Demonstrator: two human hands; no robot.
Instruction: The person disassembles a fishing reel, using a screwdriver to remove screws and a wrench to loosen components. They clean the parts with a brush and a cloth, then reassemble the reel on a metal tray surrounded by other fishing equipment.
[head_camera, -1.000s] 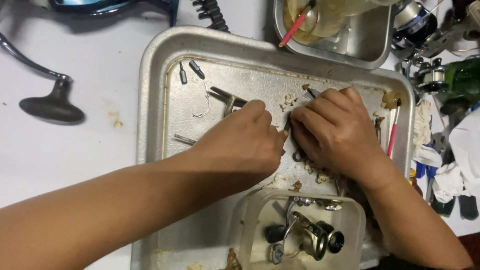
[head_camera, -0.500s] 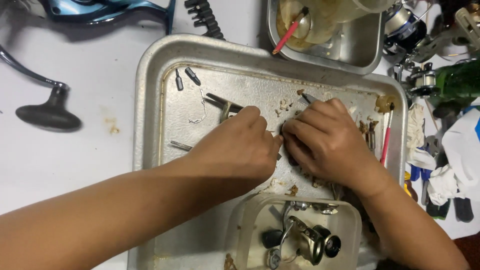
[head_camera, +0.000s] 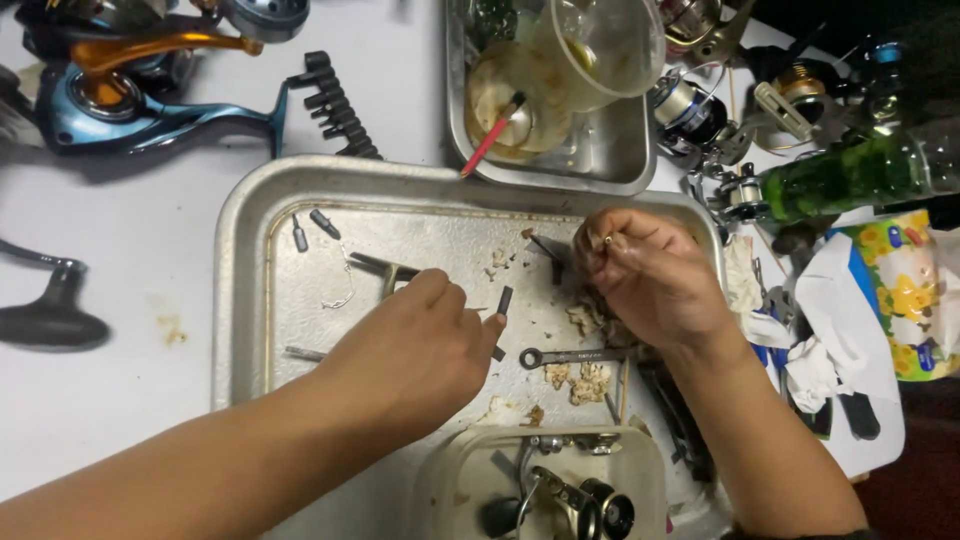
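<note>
White bench (head_camera: 130, 260), crowded along its edges.
I see a large metal tray (head_camera: 232, 300) in the middle of the bench, a smaller metal tray (head_camera: 600, 165) touching its far rim, a blue fishing reel (head_camera: 130, 105) and black bit holder (head_camera: 335, 105) far left, a black crank handle (head_camera: 50, 315) at left, and a green bottle (head_camera: 840, 175) and rags (head_camera: 815, 330) right.

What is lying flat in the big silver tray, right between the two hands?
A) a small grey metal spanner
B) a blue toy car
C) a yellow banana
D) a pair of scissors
A: a small grey metal spanner with a ring end lies flat on the floor of the big silver metal tray, between the left hand and the right hand.
</note>
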